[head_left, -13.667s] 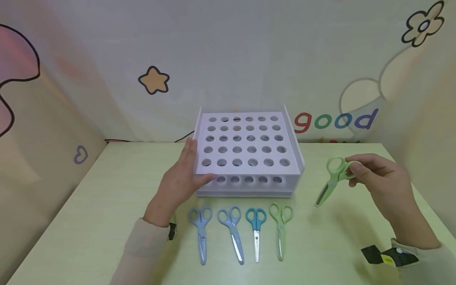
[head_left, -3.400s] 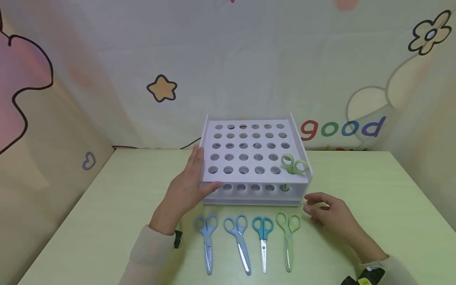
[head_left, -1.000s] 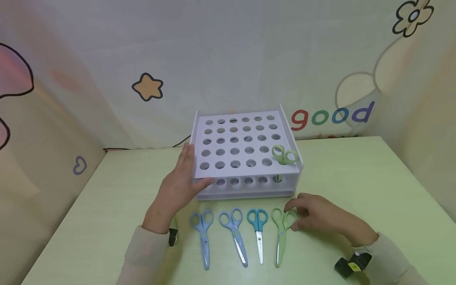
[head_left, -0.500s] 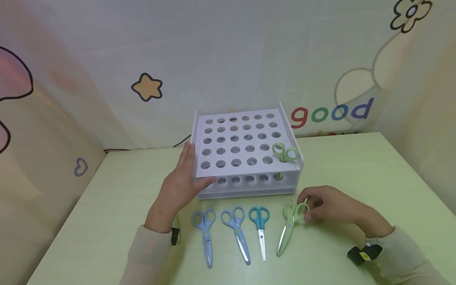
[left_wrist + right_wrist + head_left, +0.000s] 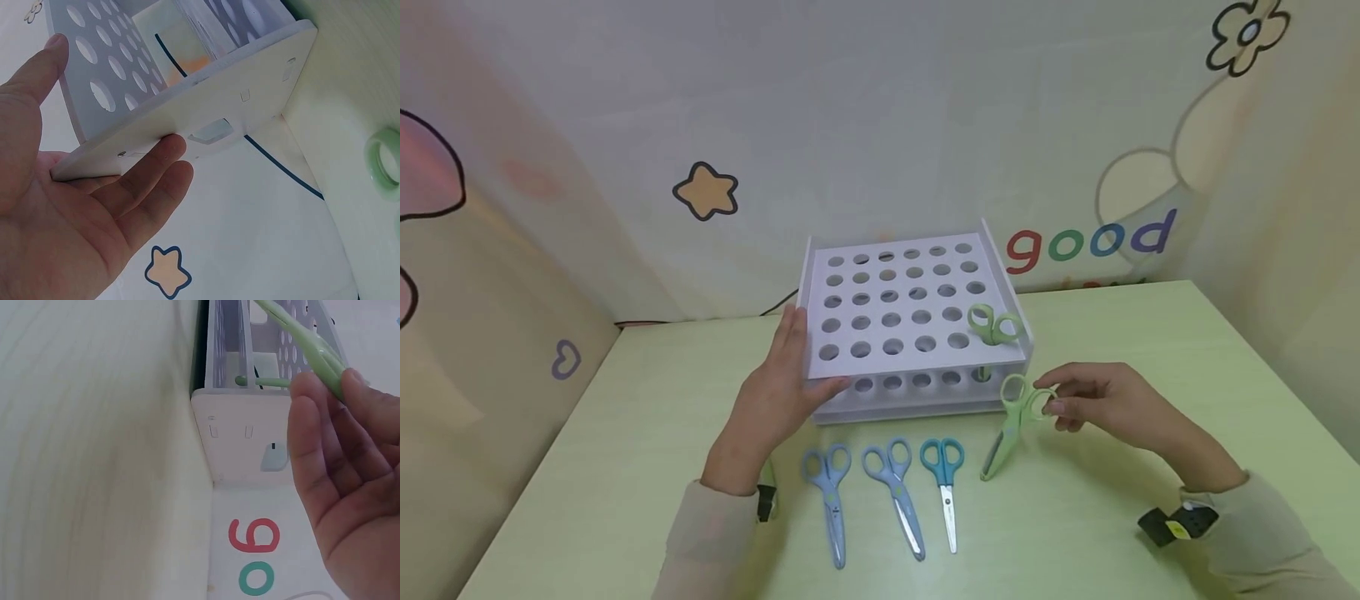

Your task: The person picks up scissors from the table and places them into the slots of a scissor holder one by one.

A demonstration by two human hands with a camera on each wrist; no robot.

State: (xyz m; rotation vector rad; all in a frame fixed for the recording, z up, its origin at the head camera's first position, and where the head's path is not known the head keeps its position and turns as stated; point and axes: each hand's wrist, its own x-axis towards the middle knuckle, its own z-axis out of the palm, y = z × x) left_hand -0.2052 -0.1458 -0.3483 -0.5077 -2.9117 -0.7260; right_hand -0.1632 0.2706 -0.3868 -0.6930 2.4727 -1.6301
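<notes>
A white rack (image 5: 904, 306) with rows of round holes stands on the table. My left hand (image 5: 771, 396) holds its left side, the thumb over the front edge and the fingers along the outside of the side panel (image 5: 212, 100). To the rack's front right, my right hand (image 5: 1112, 408) pinches one handle ring of light green scissors (image 5: 1012, 417), their sheathed blades slanting down and left. Another pair of green scissors (image 5: 992, 337) stands upright in the front right hole, handles above the top plate. In the right wrist view the held scissors (image 5: 306, 344) slant upward past the rack.
Two pairs of blue scissors (image 5: 832, 504) (image 5: 901, 500) and one teal pair (image 5: 943, 477) lie in a row before the rack, handles toward it. A printed cloth (image 5: 880, 125) hangs behind the table (image 5: 587, 467).
My right hand has taken the green scissors by a handle ring and lifted them toward the rack's front right corner. Earlier, it let go of another green pair, now in the rack. My left hand stays.
</notes>
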